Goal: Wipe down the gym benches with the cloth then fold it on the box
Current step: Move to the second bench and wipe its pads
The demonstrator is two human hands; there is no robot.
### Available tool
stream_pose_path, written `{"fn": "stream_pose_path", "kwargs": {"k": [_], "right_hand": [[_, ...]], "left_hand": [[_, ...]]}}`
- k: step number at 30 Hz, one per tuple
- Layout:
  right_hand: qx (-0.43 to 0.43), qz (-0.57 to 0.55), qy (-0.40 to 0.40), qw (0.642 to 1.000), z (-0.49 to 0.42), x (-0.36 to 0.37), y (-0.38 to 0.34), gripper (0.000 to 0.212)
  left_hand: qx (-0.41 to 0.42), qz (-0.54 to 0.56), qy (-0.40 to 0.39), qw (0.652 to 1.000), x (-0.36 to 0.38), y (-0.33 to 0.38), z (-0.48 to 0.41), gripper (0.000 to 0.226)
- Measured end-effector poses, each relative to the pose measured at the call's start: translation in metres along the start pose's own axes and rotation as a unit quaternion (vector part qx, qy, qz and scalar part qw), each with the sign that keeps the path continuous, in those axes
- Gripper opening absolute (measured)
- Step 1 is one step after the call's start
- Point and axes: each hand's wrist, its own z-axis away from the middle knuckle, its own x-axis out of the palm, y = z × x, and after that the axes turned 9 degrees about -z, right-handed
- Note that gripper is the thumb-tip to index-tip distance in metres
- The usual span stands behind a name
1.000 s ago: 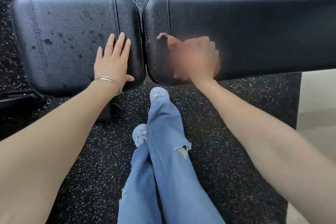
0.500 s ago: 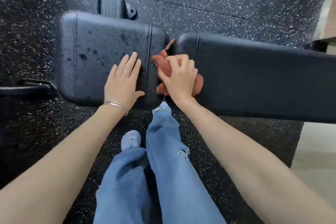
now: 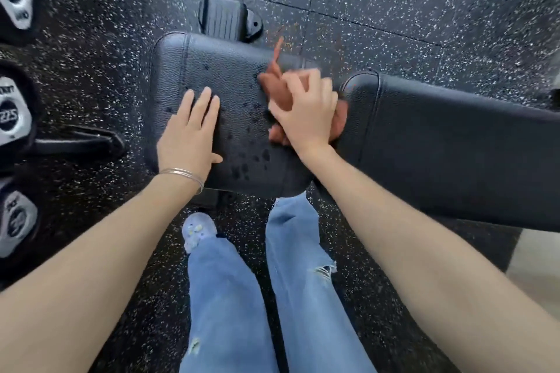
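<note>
A: Speckled black rubber floor [image 3: 394, 9] is filling the background. What is standing on it?

B: One gym bench [image 3: 409, 118], two black pads. Its seat pad [image 3: 218, 70] is lying to the left, and its back pad [image 3: 454, 154] is running off right, with a narrow gap between them. Dark wet spots [image 3: 251, 157] are showing on the seat pad.

A: What is the left hand [image 3: 189, 133] doing?

B: It is resting flat on the seat pad, fingers straight and close together, thumb out. A thin bracelet [image 3: 181, 174] is sitting on the wrist.

A: And the right hand [image 3: 306, 112]?

B: It is bunching the cloth [image 3: 274, 82], fingers curling over it, slightly blurred. The rust-coloured cloth is lying on the seat pad's right end, by the gap. One corner is sticking up past the far edge.

A: Anything else?

B: Dumbbell ends [image 3: 13, 118] are lining the left edge. Blue jeans [image 3: 224, 297] and one pale shoe [image 3: 198, 230] are showing below the bench. A ribbed black foot [image 3: 225, 18] is poking out beyond the seat pad.
</note>
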Motion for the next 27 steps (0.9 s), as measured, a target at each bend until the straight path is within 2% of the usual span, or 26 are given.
{"fn": "stream_pose_path", "kwargs": {"k": [3,5,10,12,14,16,17,18,20,23,27], "right_hand": [[-0.081,-0.011,-0.054,0.995,0.096,0.009,0.004,0.043],[-0.1,0.011,-0.083,0.991,0.129,0.013,0.004,0.04],[-0.17,0.057,-0.072,0.981,0.076,0.007,0.002,0.033],[-0.092,0.064,-0.036,0.993,0.035,0.007,-0.007,0.035],[0.045,0.036,0.052,0.997,-0.014,0.011,-0.02,0.035],[0.187,-0.034,0.112,0.975,-0.049,0.015,-0.033,0.034],[0.231,-0.056,0.128,0.963,-0.056,0.017,-0.038,0.034],[0.233,-0.053,0.138,0.961,-0.052,0.02,-0.041,0.034],[0.149,-0.016,0.133,0.98,-0.018,0.024,-0.046,0.034],[0.009,-0.001,0.07,0.998,0.068,0.035,-0.046,0.031],[-0.022,0.011,0.0,1.0,0.134,0.052,-0.049,0.031]], "left_hand": [[0.009,-0.004,0.002,1.0,0.0,0.0,0.001,0.11],[0.018,0.002,0.003,1.0,0.0,-0.002,0.003,0.109],[0.062,-0.003,0.023,0.998,0.005,-0.017,0.004,0.107],[0.058,-0.006,0.031,0.998,0.011,-0.028,0.009,0.105],[0.045,0.006,0.034,0.998,0.019,-0.042,0.018,0.104],[0.036,0.039,0.032,0.998,0.027,-0.054,0.028,0.103],[0.036,0.053,0.029,0.998,0.029,-0.056,0.032,0.103],[0.034,0.064,0.026,0.997,0.03,-0.058,0.034,0.102],[0.027,0.076,0.017,0.997,0.028,-0.058,0.035,0.101],[0.025,0.071,0.009,0.997,0.026,-0.058,0.034,0.101],[0.032,0.078,0.016,0.996,0.03,-0.061,0.033,0.1]]}}
